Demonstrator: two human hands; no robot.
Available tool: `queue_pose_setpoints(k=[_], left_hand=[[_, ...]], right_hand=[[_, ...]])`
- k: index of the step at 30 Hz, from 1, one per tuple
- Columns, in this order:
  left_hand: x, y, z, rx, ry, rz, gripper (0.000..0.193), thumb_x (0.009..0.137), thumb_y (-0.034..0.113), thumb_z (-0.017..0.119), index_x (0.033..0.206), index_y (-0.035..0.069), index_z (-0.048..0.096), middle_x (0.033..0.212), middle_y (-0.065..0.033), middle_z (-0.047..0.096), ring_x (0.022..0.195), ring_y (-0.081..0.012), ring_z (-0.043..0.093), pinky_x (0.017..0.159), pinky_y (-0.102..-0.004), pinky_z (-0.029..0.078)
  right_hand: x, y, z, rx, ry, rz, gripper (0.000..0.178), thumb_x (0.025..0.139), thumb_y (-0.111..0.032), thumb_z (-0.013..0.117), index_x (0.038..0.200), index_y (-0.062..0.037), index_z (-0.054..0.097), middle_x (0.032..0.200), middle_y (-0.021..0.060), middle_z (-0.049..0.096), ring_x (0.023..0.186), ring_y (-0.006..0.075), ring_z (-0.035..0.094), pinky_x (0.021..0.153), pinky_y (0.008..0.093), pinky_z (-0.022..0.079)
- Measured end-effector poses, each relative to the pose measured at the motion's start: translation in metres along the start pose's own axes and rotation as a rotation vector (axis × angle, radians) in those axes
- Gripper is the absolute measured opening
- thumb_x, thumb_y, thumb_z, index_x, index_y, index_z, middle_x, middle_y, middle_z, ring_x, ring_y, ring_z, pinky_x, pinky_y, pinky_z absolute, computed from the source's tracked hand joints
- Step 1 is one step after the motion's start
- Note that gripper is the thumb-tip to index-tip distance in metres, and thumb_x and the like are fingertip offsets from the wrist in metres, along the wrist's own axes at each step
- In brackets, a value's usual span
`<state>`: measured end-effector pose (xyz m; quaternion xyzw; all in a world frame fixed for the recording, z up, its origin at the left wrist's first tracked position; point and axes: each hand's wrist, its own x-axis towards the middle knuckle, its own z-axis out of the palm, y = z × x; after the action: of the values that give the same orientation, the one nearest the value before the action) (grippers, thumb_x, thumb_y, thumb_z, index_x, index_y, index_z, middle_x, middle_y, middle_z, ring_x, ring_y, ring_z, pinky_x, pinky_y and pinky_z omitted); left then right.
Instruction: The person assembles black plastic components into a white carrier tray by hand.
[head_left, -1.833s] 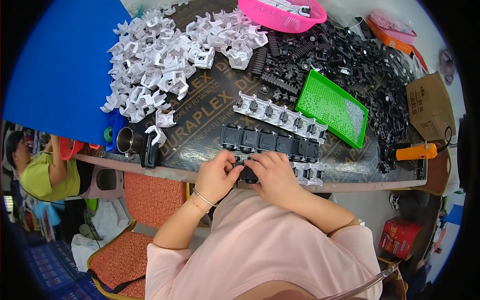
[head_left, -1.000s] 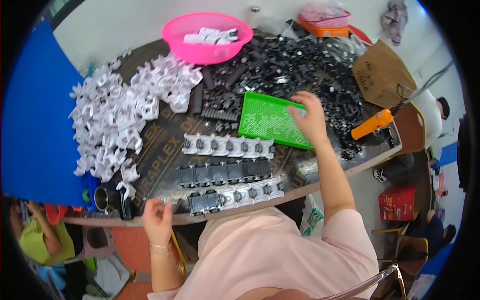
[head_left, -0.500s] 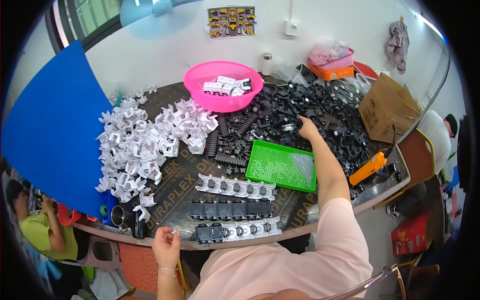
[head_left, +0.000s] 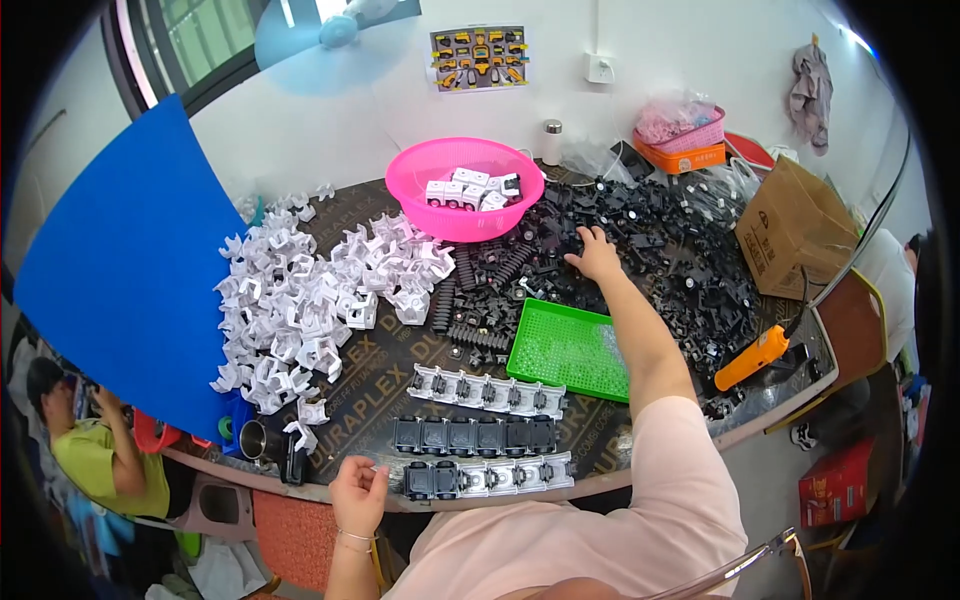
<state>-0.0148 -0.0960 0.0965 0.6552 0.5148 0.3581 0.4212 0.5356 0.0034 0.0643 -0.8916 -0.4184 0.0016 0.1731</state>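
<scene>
Hands apart, the person worked over the desk (head_left: 350,392) in the head view. The right hand (head_left: 597,256) was stretched forward to the heap of black parts (head_left: 655,240), its fingers spread and loose, with no part visible in its grasp; whether the fingertips touched the heap could not be told. The left hand (head_left: 358,493) stayed low at the desk's near edge, fingers half curled, thumb close to the forefinger; whether something small was pinched there could not be made out.

Just to the right of the left hand lay the near row (head_left: 515,475), white frames with two dark blocks (head_left: 433,481) at its left end. Beyond it lay the middle row (head_left: 475,436), made of black blocks, and past that the far row (head_left: 487,390), white with dark fittings between its sections. Between the far row and the black heap, below the right forearm, sat a green tray (head_left: 568,388) holding clear bits.

White parts (head_left: 280,300) were piled on the left, and a pink basin (head_left: 465,224) behind them held assembled white pieces (head_left: 470,186). An orange tool (head_left: 752,358) lay at the right, near a cardboard box (head_left: 795,228). A metal cup (head_left: 255,441) stood at the desk's left edge.
</scene>
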Motion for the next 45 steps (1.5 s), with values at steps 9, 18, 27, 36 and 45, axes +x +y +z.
queue_pose_setpoints(k=[9,18,27,36,45], left_hand=[[-0.015,-0.020,-0.006,0.024,0.019,-0.023,0.018,0.081,0.006,0.068,0.090,0.001,0.053,0.064,-0.0003,0.055,0.054,-0.0039,0.049,0.049,-0.0194,0.040],[-0.019,-0.018,0.000,-0.002,-0.024,-0.038,0.019,0.080,0.007,0.069,0.091,0.000,0.054,0.065,-0.0022,0.058,0.055,-0.0047,0.052,0.050,-0.0204,0.042],[-0.019,-0.028,0.002,-0.025,-0.034,-0.011,0.017,0.082,0.006,0.068,0.090,0.000,0.055,0.065,-0.0015,0.058,0.056,-0.0044,0.051,0.051,-0.0200,0.042],[-0.011,-0.018,0.013,-0.007,-0.112,0.043,0.020,0.080,0.006,0.070,0.091,-0.001,0.055,0.064,-0.0020,0.059,0.055,-0.0042,0.051,0.050,-0.0198,0.042],[-0.014,-0.010,0.020,-0.129,-0.149,0.046,0.018,0.080,0.005,0.069,0.092,-0.001,0.056,0.068,-0.0020,0.060,0.057,-0.0042,0.053,0.052,-0.0197,0.044]], right_hand=[[0.003,-0.013,-0.030,-0.161,-0.138,-0.081,0.082,0.057,-0.036,0.083,0.127,-0.0190,0.043,0.129,0.0139,0.041,0.106,0.0345,0.058,0.086,0.0441,0.050],[-0.015,0.002,-0.021,0.052,-0.078,-0.155,0.073,0.047,-0.027,0.088,0.109,-0.0168,0.051,0.123,0.0104,0.043,0.101,0.0333,0.059,0.083,0.0428,0.050],[-0.075,-0.042,-0.073,0.462,0.196,-0.457,0.053,0.056,0.000,0.069,0.105,-0.0077,0.052,0.113,0.0151,0.048,0.108,0.0344,0.049,0.092,0.0370,0.044],[-0.171,-0.053,-0.037,0.445,-0.344,-0.579,0.041,0.072,-0.003,0.060,0.110,-0.0091,0.047,0.125,0.0137,0.043,0.111,0.0337,0.051,0.092,0.0368,0.044],[-0.211,-0.083,-0.054,0.547,-0.298,-0.696,0.034,0.083,-0.006,0.058,0.114,-0.0067,0.043,0.133,0.0142,0.041,0.118,0.0323,0.046,0.096,0.0371,0.040]])
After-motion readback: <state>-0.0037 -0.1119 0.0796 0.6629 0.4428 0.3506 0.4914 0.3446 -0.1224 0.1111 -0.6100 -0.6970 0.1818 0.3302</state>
